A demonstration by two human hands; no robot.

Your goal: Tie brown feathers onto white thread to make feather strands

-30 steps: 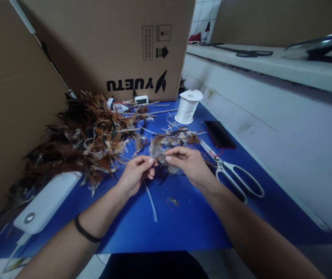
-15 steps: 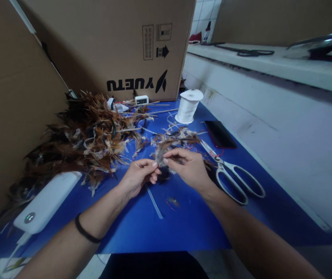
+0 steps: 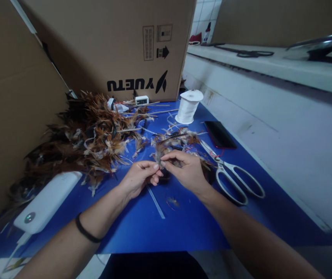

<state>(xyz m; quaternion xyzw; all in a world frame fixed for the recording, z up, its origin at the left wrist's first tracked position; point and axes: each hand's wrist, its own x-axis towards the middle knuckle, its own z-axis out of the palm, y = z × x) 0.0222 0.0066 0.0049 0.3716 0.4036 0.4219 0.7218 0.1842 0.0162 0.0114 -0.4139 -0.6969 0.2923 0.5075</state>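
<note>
A white power bank, cable plugged in, lies at the left of a blue tabletop, beside a heap of brown feathers. A person's left hand, a black band around the forearm, pinches the base of a small feather tuft between thumb and forefinger above the table's middle; a translucent strip extends below. The right hand closes its thumb and fingertips on the same tuft. Behind stands a white spool; farther right, a smartphone lies near white-handled scissors.
</note>
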